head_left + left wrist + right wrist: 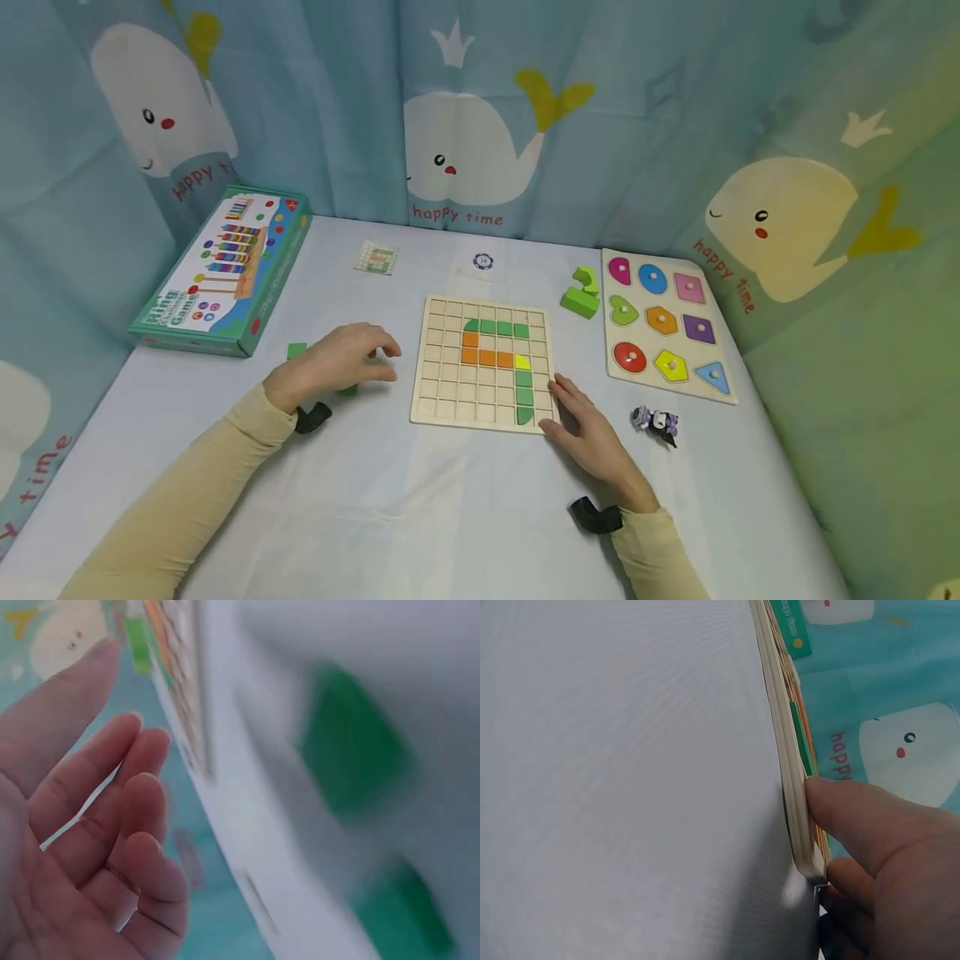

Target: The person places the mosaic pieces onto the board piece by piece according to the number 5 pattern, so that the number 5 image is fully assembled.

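Observation:
A wooden grid board (442,392) lies mid-table, with green, orange and yellow pieces (487,358) set in a winding path. My left hand (341,358) hovers left of the board, fingers loosely bent and apart, holding nothing. Beneath and beside it are green blocks (297,350), partly hidden in the head view; two green blocks (356,742) appear blurred in the left wrist view. My right hand (588,429) holds the board's near right corner, thumb at the front edge and fingers along the right edge. The right wrist view shows the thumb (877,817) against the board's edge.
A ring game box (225,267) lies back left. Behind the board are a pattern card (377,258) and a round token (483,262). Light green blocks (581,302), a shape puzzle (660,379) and a small figurine (657,422) are on the right. Curtains surround the table.

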{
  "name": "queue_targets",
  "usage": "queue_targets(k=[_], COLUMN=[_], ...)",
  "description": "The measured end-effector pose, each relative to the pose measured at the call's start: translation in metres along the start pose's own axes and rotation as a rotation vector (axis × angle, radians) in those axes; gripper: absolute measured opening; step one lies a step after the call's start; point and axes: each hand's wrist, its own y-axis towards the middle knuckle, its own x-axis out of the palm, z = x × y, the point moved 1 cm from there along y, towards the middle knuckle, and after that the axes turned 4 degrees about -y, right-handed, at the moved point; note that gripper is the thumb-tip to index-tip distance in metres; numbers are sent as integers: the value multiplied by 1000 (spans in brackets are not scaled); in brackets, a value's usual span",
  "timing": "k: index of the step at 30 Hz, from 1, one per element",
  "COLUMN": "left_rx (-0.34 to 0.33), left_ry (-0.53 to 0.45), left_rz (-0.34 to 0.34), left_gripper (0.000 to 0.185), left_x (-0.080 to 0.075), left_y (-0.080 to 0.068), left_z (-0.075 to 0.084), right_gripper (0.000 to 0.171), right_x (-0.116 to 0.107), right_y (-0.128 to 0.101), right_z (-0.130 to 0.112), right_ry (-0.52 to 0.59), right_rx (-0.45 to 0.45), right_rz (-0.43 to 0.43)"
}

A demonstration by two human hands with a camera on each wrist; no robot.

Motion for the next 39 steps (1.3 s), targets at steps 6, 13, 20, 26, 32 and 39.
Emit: queue_targets(k=[6, 13, 20, 26, 32, 39], left_rx=[5, 7, 25, 13, 37, 118], left_ry=[54, 58, 84, 96, 82, 102], left_rz=[-8, -47, -39, -18, 19, 30], left_gripper=[42, 36, 26, 23, 25, 24], left_x=[-5, -8, -7, -6, -5, 5], left_y=[-29, -46, -46, -41, -30, -9], left_z=[-36, -46, -46, -40, -24, 5], right_gripper=[72, 72, 72, 72, 73, 72], right_x=[1, 2, 1, 0, 0, 0], right_y=[-2, -3, -1, 0, -1, -1], right_z=[3, 3, 1, 0, 0, 1], right_ry=[-1, -2, 2, 1, 9, 11], right_rx=[3, 13, 9, 10, 14, 12], right_rz=[5, 2, 2, -2, -3, -2])
